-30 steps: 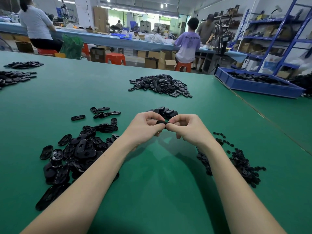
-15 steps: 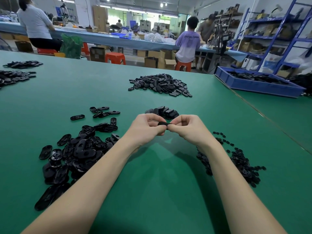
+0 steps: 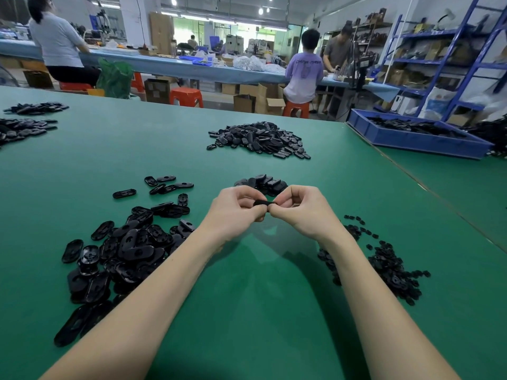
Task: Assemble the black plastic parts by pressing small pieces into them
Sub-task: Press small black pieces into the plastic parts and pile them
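My left hand (image 3: 233, 211) and my right hand (image 3: 300, 209) meet above the green table (image 3: 247, 311), and both pinch one black oval plastic part (image 3: 262, 203) between their curled fingers. Only its top edge shows; any small piece in it is hidden. A heap of black oval parts (image 3: 120, 248) lies to the left of my left forearm. To the right of my right forearm lies a pile of small black pieces (image 3: 384, 264). Just behind my hands sits a small stack of black parts (image 3: 263, 182).
A bigger mound of black parts (image 3: 260, 139) lies farther back, with more piles (image 3: 22, 124) at the far left. A blue bin (image 3: 417, 138) holding black parts stands at the back right by a table seam. People work at a bench behind.
My hands stay together on the same part and have barely shifted; the fingers adjusted slightly around it.
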Demonstrator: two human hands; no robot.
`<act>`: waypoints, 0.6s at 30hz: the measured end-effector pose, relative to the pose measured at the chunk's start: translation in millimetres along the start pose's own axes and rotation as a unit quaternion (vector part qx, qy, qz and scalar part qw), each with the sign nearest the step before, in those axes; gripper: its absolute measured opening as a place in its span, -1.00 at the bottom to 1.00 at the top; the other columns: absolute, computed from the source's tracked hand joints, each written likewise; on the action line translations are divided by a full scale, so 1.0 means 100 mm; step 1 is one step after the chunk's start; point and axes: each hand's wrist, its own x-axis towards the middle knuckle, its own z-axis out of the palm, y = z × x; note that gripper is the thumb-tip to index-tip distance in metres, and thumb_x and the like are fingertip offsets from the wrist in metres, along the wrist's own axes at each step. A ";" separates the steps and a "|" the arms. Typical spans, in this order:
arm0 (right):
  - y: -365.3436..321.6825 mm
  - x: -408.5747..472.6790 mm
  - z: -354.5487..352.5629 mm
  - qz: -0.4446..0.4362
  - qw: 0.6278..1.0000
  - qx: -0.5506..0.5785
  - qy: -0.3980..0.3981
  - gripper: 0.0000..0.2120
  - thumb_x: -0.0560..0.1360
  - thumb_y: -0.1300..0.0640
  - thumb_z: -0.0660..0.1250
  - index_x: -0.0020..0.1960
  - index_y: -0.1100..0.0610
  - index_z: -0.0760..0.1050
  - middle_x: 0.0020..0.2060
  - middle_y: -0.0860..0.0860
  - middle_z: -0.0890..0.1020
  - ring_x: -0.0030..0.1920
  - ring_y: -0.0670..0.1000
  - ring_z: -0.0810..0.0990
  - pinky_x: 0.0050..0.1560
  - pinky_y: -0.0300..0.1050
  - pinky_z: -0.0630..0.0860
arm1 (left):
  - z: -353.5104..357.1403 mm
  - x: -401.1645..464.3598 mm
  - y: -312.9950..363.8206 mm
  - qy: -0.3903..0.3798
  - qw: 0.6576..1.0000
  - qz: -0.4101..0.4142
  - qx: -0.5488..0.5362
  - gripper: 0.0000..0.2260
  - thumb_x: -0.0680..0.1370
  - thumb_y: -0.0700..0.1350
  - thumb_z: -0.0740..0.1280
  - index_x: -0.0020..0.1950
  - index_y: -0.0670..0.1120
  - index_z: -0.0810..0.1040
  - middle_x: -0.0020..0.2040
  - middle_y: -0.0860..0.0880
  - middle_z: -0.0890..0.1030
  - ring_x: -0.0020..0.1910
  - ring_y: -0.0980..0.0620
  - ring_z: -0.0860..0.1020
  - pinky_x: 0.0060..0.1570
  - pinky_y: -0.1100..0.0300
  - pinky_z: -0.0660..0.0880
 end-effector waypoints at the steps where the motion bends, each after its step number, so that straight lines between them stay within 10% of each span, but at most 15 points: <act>1: 0.00 0.00 -0.02 0.005 1.000 0.020 -0.002 -0.87 0.45 0.16 0.53 -0.20 0.07 0.59 -0.46 -0.17 0.55 -0.48 -0.17 0.42 -0.42 -0.37 0.36 | -0.02 0.01 0.00 -0.004 1.000 0.024 0.006 -0.87 0.50 -0.24 0.45 -0.06 -0.01 0.63 -0.24 -0.05 0.72 -0.20 0.02 0.67 0.06 0.08 0.60; 7: 0.00 -0.02 -0.12 0.069 0.992 0.096 -0.031 -0.92 0.48 0.18 0.51 -0.06 0.07 0.63 -0.32 0.00 0.56 -0.48 -0.08 0.32 -0.47 -0.32 0.28 | -0.10 0.03 -0.05 -0.012 0.974 0.151 0.167 -0.81 0.47 -0.19 0.48 0.00 0.06 0.62 -0.11 0.15 0.67 -0.22 0.21 0.60 -0.16 0.45 0.49; 18: 0.05 -0.06 -0.14 0.102 0.989 0.035 -0.099 -0.81 0.54 -0.09 0.47 0.05 0.01 0.65 -0.14 -0.09 0.77 -0.38 -0.11 0.52 -0.30 -0.26 0.44 | -0.17 0.20 -0.24 0.073 0.964 0.048 0.251 -0.83 0.40 0.09 0.51 -0.10 0.16 0.55 -0.22 0.23 0.64 -0.21 0.15 0.61 0.03 0.03 0.59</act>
